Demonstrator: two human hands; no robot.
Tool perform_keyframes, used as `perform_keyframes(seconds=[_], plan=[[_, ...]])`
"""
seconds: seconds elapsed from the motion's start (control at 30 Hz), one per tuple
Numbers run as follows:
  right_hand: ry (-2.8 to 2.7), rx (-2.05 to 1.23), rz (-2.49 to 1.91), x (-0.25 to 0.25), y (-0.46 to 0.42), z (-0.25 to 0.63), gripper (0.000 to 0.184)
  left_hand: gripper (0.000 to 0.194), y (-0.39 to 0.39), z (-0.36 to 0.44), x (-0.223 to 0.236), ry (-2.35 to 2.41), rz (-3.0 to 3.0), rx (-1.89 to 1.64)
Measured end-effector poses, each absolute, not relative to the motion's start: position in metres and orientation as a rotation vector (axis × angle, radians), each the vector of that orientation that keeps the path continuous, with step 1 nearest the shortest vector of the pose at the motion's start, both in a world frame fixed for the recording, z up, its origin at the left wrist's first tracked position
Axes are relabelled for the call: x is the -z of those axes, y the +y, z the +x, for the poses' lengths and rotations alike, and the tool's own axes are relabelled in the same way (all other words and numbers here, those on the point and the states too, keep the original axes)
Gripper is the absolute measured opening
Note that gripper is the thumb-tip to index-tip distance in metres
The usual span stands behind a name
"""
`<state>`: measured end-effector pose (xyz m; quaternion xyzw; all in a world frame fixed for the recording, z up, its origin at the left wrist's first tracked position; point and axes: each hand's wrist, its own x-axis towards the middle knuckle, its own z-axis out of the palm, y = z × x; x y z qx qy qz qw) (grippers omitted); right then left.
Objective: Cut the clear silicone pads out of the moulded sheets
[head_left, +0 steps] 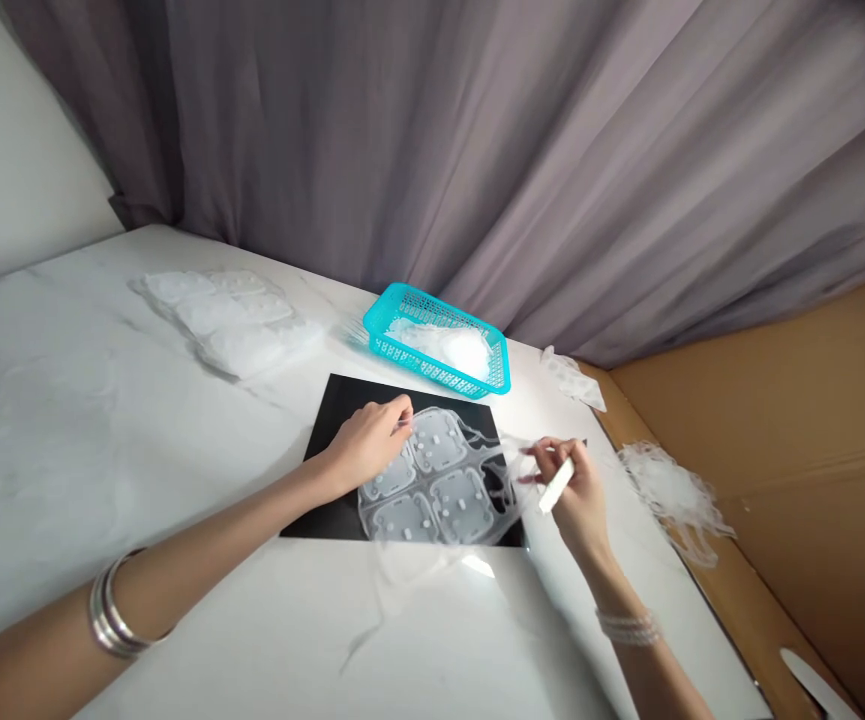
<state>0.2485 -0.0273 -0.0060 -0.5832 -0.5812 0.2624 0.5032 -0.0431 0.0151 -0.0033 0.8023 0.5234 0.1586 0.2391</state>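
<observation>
Centrally, on a white marbled table (252,630), a translucent plastic sheet (462,505) with four rounded-square panels lies on a glossy black mat (340,395), between a person's two bare hands. From where I stand, the left hand (368,442) reaches across the mat and covers the sheet's upper left part, fingers bent and tips drawn together near its top edge; I cannot tell whether they pinch the plastic. The right hand (578,492) is just beyond the sheet's right side, fingers curled around a small white tool (556,486). Blurred, clear strands stretch from the sheet toward that hand; whether its fingers also touch them is unclear.

Behind the mat, near the curtain (327,150), sits a turquoise basket (443,378) with white pieces (466,350) inside. Farther left lies a pile of translucent plastic (214,312); to the right of the right hand is a tangle of stringy white scraps (672,490).
</observation>
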Motion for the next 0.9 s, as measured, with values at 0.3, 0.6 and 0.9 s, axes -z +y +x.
perform_keyframes(seconds=[0.3,0.6,0.9], plan=[[-1.421,-0.696,-1.577,-0.005,-0.028,0.239,0.04,0.025,0.003,-0.048,-0.007,1.423,2.496,-0.306],[-1.695,-1.018,-1.321,0.009,-0.008,0.145,0.033,0.062,-0.022,-0.046,-0.021,1.138,2.571,0.251],[-1.986,-0.801,-1.362,0.019,-0.012,0.137,0.026,0.067,-0.021,-0.046,-0.037,1.132,2.467,0.34]])
